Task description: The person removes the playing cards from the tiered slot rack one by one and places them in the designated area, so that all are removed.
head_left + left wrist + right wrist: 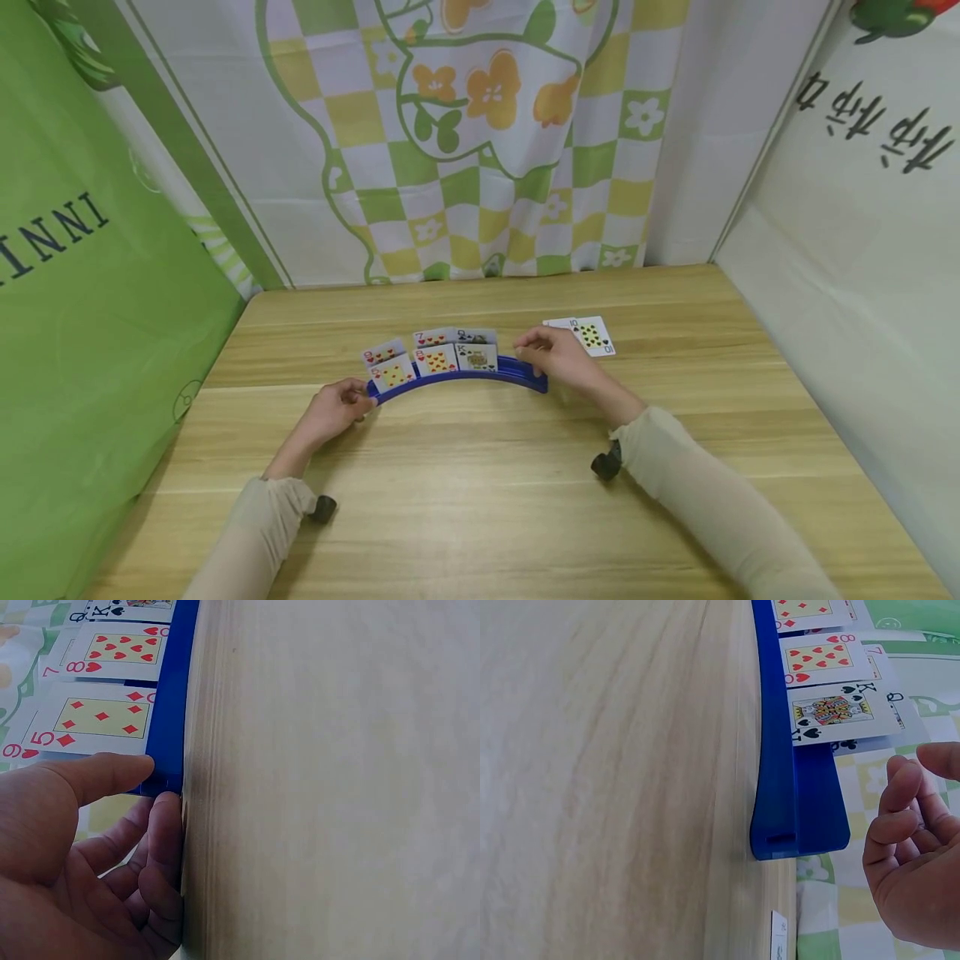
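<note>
A curved blue card holder (465,372) stands on the table with playing cards in two rows. In front are the five of diamonds (101,716), eight of hearts (120,649) and king of spades (832,712). Behind them show a nine (381,352), a seven (432,337) and a queen (475,336), partly covered. My left hand (337,410) pinches the holder's left end, thumb on its front face. Above and behind the holder's right end hovers my right hand (557,357), fingers loosely bent, thumb near the index fingertip, nothing held. The holder's right part bears no card.
A black ten card (592,336) lies face up on the wooden table (480,483), overlapping another card, just beyond my right hand. Printed curtain cloth (480,192) hangs behind, with a green cloth (90,333) at left and a white one (847,275) at right.
</note>
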Demonstrator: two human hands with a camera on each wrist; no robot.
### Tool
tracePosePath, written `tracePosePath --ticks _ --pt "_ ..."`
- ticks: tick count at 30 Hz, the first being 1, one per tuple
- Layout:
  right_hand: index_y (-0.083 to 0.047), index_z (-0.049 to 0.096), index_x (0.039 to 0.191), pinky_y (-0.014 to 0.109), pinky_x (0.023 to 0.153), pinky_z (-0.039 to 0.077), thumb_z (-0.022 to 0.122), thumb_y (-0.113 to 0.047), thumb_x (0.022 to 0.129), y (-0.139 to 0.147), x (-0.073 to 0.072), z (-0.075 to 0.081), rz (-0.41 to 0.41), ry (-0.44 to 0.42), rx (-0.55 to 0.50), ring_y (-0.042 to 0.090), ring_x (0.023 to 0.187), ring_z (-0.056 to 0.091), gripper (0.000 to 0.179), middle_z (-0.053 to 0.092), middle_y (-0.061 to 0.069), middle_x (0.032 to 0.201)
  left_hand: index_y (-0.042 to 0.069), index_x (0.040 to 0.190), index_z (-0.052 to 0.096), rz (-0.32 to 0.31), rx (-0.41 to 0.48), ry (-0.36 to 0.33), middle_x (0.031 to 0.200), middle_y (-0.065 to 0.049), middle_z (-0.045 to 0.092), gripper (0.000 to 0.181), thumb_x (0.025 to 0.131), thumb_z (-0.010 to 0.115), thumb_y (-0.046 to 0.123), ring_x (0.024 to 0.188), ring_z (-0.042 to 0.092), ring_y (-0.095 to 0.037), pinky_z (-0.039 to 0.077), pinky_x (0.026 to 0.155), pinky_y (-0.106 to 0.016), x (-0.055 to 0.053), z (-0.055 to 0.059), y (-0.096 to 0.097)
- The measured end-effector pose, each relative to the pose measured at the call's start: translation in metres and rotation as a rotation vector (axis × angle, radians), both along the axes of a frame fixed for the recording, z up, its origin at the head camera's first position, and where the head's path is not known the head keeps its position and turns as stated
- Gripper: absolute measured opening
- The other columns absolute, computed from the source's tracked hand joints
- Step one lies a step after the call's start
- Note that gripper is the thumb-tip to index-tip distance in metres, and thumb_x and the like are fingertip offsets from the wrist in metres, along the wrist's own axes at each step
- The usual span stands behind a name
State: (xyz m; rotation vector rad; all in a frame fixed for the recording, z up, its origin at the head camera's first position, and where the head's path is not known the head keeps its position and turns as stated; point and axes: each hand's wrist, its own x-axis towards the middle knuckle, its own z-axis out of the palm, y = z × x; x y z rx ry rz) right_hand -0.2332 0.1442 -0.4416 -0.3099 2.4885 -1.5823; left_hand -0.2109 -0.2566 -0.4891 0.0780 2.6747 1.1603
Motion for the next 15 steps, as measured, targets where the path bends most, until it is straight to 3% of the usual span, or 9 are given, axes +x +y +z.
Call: tracePosePath --ticks 5,15 --pt "-0.002 0.067 0.113 0.031 0.06 0.051 0.066 -0.018 0.096 -0.0022 -0.0007 -0.0024 0.008 0.007 -0.011 0.038 0.076 0.063 0.024 0.069 0.013 0.096 -0.002 0.123 0.059 0.002 0.001 -0.001 0.097 -0.011 0.069 0.04 0.093 0.068 0.021 0.078 0.061 -0.015 0.049 0.071 -0.029 -0.0002 -0.0004 -0.0001" --pt "-0.001 0.067 0.113 0.03 0.062 0.051 0.067 -0.019 0.095 -0.0085 -0.0013 -0.0043 -0.002 0.034 0.012 0.024 0.068 0.062 0.026 0.069 0.013 0.097 -0.002 0.122 0.06 0.004 -0.003 0.011 0.096 -0.011 0.069 0.038 0.093 0.068 0.021 0.076 0.061 -0.015 0.049 0.07 -0.028 -0.0003 0.0002 0.0"
